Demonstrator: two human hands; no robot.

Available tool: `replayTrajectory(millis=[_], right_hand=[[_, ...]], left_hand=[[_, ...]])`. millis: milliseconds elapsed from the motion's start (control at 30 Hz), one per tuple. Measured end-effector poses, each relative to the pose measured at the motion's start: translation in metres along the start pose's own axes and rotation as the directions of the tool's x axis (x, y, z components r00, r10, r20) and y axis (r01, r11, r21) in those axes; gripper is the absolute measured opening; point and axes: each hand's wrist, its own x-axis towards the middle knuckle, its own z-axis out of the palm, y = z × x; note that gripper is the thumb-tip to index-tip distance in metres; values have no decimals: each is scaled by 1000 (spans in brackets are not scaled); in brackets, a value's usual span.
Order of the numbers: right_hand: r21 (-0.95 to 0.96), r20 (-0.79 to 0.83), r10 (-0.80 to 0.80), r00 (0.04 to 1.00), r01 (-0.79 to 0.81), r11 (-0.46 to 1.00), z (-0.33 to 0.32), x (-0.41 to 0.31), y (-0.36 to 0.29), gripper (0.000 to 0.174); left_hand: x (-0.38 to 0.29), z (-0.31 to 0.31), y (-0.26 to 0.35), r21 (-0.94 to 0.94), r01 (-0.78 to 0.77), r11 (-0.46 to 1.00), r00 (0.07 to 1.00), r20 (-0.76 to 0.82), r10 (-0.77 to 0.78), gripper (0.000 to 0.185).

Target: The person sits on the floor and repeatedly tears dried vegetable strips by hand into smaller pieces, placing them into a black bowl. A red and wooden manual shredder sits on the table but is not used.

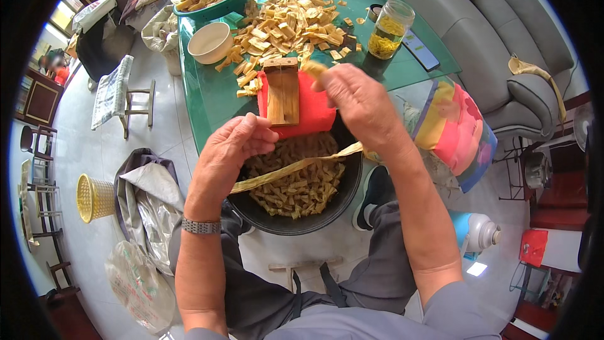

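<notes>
My right hand (356, 99) pinches a folded piece of pale yellow dried plant strip (314, 69) beside the upper end of a small wooden block tool (283, 99). That block lies on a red cloth pad (316, 115) at the near edge of the green glass table. A long dried strip (292, 170) runs from near my right wrist to my left forearm, across a black basin (288, 229) of short cut pieces (302, 193). My left hand (238, 139) is by the block's lower left corner, fingers curled loosely; whether it pinches anything cannot be told.
More flat pieces (292, 23) are heaped on the table, beside a cream bowl (210, 42) and a green basin (217, 12). A glass jar (390, 28) and a phone (421, 52) stand and lie at the right. A thermos flask (474, 232) is on the floor.
</notes>
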Motion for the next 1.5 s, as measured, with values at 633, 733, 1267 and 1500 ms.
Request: replayTrajectory(millis=[633, 733, 1267, 1500], right_hand=[[60, 101, -581, 807, 578, 814, 35, -47, -51, 17], [307, 50, -360, 932, 328, 893, 28, -46, -52, 21], [152, 197, 266, 944, -297, 943, 35, -36, -17, 31], [402, 642, 470, 605, -788, 466, 45, -36, -2, 27]], left_hand=[[-9, 60, 13, -376, 68, 924, 997, 5, -72, 35], [-7, 52, 6, -401, 91, 912, 993, 102, -54, 37], [-26, 29, 8, 320, 106, 942, 977, 142, -158, 18], [-25, 24, -9, 581, -387, 716, 918, 170, 359, 21]])
